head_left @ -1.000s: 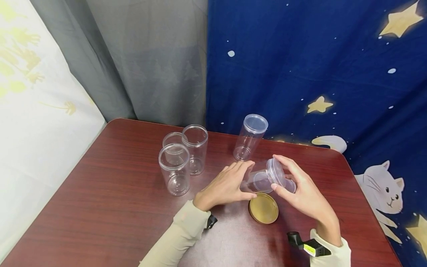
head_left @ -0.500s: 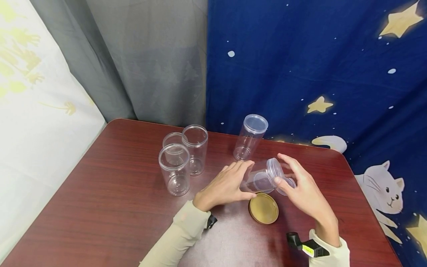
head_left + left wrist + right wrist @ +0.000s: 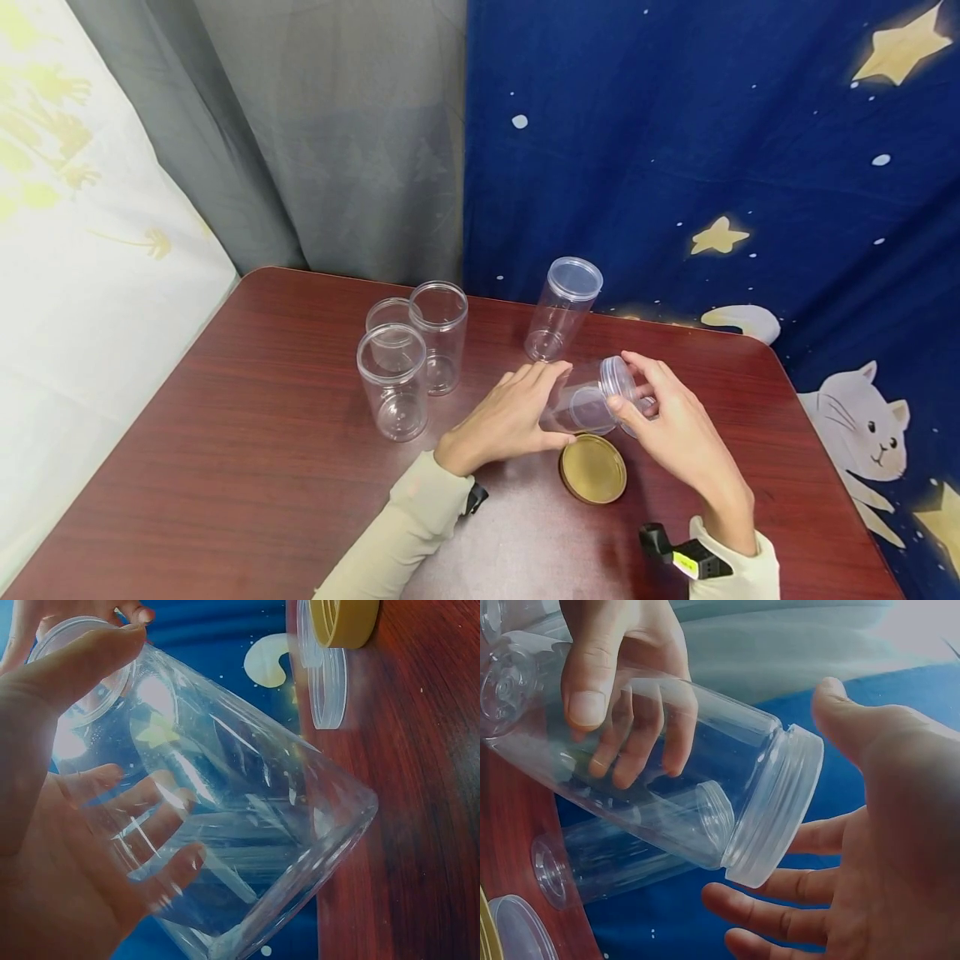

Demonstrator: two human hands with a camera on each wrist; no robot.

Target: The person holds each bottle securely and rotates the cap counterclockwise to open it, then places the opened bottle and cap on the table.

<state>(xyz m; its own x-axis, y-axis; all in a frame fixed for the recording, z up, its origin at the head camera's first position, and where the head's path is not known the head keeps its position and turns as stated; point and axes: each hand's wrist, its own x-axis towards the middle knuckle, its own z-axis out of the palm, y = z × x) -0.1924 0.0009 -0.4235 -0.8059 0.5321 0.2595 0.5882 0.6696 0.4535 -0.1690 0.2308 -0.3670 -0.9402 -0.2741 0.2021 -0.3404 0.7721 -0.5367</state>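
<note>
A clear plastic jar (image 3: 667,757) with a clear screw lid (image 3: 776,806) lies tilted in my left hand (image 3: 510,417), lid end up to the right. In the left wrist view, the left thumb and fingers curl round the jar's wall (image 3: 247,787). My right hand (image 3: 678,429) is at the lid end. In the right wrist view its thumb stands apart from the lid and its loosely spread fingers (image 3: 780,907) reach past the lid's lower edge. Beneath the jar, a gold lid (image 3: 592,471) rests on the table with clear lids (image 3: 330,690) beside it.
Left of the hands stand three clear jars (image 3: 401,417) without lids, close together. Another clear jar (image 3: 564,304), with its lid on, stands at the back edge of the brown table (image 3: 225,467). Behind hang a grey curtain (image 3: 360,150) and a blue starry curtain (image 3: 637,150).
My right hand loosened from the lid, its fingers spreading away, then came slightly left with its fingers bent more around the lid end. The left hand and the tilted jar stay in place.
</note>
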